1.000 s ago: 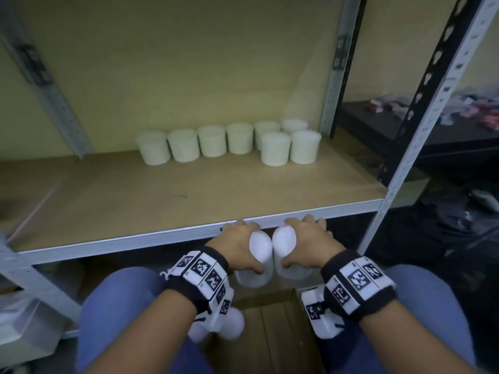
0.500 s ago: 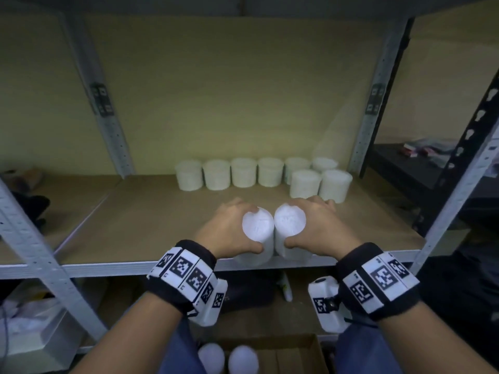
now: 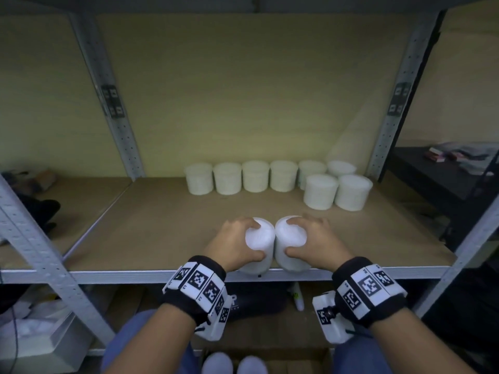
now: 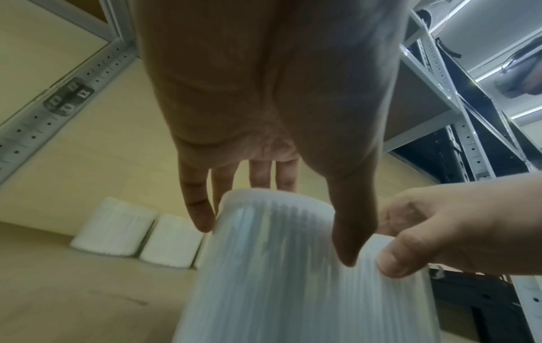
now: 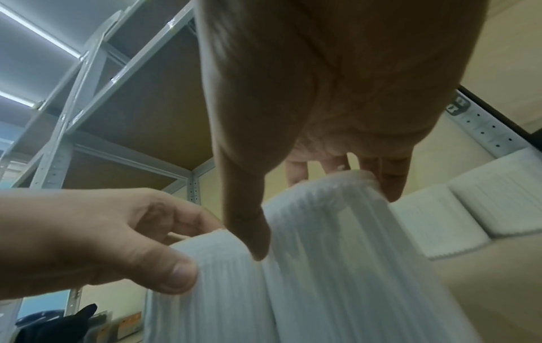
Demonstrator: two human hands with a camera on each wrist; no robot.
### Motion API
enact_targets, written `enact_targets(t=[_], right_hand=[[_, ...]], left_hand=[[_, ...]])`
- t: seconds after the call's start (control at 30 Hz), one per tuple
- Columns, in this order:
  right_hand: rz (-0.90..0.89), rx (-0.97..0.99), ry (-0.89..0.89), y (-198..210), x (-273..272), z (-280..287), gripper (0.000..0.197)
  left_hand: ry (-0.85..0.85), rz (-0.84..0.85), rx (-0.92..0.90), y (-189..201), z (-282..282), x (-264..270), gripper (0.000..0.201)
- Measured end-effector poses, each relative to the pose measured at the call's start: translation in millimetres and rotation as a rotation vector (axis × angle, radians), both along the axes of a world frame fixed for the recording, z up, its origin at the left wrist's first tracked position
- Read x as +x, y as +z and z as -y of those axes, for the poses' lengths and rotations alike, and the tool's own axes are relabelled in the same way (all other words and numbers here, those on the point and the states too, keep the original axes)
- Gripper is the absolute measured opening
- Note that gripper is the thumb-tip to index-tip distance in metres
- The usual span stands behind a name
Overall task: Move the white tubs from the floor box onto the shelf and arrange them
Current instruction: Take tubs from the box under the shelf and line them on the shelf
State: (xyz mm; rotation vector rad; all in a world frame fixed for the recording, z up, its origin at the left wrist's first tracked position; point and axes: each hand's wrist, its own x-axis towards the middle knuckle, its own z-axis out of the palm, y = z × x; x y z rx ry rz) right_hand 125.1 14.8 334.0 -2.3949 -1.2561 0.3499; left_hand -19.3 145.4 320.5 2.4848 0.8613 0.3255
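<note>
Both held tubs now up over shelf point(image 3: 167, 228) front, left hand point(image 3: 234, 245) grip round left tub point(image 3: 258, 245), right hand point(image 3: 314, 245) round right tub point(image 3: 291, 244) — touching

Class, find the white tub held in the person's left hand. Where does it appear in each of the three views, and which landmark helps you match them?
Head: left-hand tub, lower centre, at the shelf's front edge.
Left wrist: left-hand tub, bottom centre, beneath the left hand.
Right wrist: left-hand tub, lower left, under that hand's thumb.
Shared landmark: the right-hand tub beside it.
</note>
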Motion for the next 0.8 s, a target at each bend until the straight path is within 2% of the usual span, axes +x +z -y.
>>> enact_targets(t=[0.3,0.4,0.53,0.63,0.8], right_hand=[[0.02,-0.051,0.034,3,-3,2,0.074],[0.067,-0.026,0.042,3,-5,8,0.075],[0.153,0.057,0.054,5,-10,15,0.053],[0.134,0.044,0.069,7,-12,16,0.038],[0.177,0.056,0.089,3,-13,17,0.032]], left_hand=[[-0.008,-0.019,0.005,3,3,-2,0.065],[-0.021,-0.017,0.057,4,6,-6,0.066],[-0.025,0.031,0.115,5,16,-10,0.054],[-0.044,0.038,0.164,6,22,-13,0.039],[-0.058,0.021,0.212,8,27,-16,0.033]])
